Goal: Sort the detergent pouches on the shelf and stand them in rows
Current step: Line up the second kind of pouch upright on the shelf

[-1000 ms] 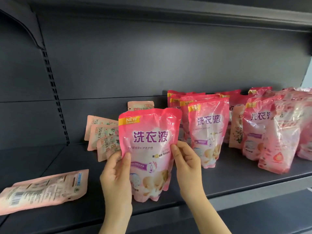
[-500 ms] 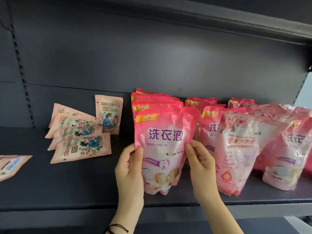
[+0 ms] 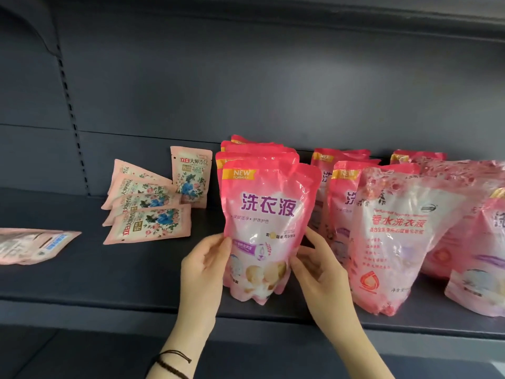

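Note:
A bright pink detergent pouch (image 3: 266,214) with purple lettering stands upright on the dark shelf (image 3: 136,272), at the front of a row of like pouches (image 3: 257,153). My left hand (image 3: 203,274) pinches its left edge and my right hand (image 3: 314,266) grips its right edge low down. To the right stand more pink pouches (image 3: 345,187), with a paler perfumed detergent pouch (image 3: 396,242) in front.
Small floral sachets (image 3: 149,224) lie and lean at the middle left, one floral sachet (image 3: 191,177) upright against the back wall. A flat pouch (image 3: 32,244) lies at the far left. Bare shelf stretches between them and the front lip (image 3: 109,315).
The pouch in both hands has moved right from the floral sachets and now stands at the front of the pink row. The view has shifted right and closer.

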Action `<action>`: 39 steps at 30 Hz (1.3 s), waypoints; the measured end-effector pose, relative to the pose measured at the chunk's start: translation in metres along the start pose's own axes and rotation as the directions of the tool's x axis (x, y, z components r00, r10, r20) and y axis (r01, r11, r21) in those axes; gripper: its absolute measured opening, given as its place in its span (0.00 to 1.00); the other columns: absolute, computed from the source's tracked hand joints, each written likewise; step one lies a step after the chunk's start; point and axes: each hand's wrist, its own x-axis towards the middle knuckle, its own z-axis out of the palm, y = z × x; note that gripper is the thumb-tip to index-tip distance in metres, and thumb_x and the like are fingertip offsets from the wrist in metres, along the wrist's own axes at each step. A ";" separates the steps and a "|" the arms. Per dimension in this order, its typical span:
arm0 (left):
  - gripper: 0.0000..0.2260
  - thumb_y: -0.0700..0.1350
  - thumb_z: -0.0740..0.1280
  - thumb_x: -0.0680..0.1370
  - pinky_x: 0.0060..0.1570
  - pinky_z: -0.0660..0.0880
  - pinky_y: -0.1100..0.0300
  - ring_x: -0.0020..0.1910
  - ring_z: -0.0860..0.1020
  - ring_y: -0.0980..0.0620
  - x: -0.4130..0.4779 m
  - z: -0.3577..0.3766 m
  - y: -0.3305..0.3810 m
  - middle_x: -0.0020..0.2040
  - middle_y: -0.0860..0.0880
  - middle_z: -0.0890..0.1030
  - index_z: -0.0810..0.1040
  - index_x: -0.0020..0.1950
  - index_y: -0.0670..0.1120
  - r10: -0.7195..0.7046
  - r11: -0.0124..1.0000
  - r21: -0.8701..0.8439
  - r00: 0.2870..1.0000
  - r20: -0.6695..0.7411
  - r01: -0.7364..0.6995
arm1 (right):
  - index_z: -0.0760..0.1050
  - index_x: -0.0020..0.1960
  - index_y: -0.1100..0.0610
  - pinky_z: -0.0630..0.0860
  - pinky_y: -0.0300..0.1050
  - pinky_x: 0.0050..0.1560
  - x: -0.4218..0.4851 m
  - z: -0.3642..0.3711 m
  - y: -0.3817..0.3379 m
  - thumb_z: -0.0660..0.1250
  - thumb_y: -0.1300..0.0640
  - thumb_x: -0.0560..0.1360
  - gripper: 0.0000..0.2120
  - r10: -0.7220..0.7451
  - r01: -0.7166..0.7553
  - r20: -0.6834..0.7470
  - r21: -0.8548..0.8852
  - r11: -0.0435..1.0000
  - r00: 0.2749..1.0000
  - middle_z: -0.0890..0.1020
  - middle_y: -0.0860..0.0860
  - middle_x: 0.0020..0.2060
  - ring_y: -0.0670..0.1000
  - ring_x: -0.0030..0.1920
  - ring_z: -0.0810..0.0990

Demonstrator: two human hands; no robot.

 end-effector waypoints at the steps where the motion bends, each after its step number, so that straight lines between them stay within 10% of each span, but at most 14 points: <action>1: 0.05 0.51 0.66 0.76 0.39 0.77 0.67 0.46 0.82 0.59 0.001 0.000 0.000 0.45 0.56 0.85 0.82 0.46 0.56 0.015 1.000 0.025 1.000 -0.003 -0.015 | 0.66 0.62 0.31 0.74 0.26 0.44 0.001 0.001 0.000 0.65 0.66 0.77 0.31 -0.012 0.012 -0.010 -0.029 1.000 1.000 0.84 0.39 0.43 0.40 0.46 0.82; 9: 0.07 0.47 0.66 0.78 0.46 0.79 0.52 0.45 0.82 0.53 -0.001 0.004 -0.007 0.42 0.52 0.84 0.81 0.43 0.55 -0.010 1.000 -0.022 0.995 -0.095 0.008 | 0.72 0.60 0.39 0.74 0.29 0.50 0.014 -0.010 0.005 0.65 0.71 0.75 0.28 -0.049 0.049 0.029 -0.002 0.999 0.998 0.85 0.45 0.40 0.42 0.45 0.83; 39: 0.20 0.39 0.63 0.79 0.46 0.75 0.73 0.52 0.80 0.64 -0.013 -0.012 0.008 0.49 0.62 0.83 0.76 0.54 0.67 0.165 0.946 0.259 0.978 0.129 -0.194 | 0.39 0.73 0.29 0.77 0.36 0.46 -0.008 -0.010 0.019 0.66 0.68 0.76 0.49 -0.169 0.215 0.228 -0.195 0.957 0.959 0.77 0.44 0.37 0.46 0.40 0.80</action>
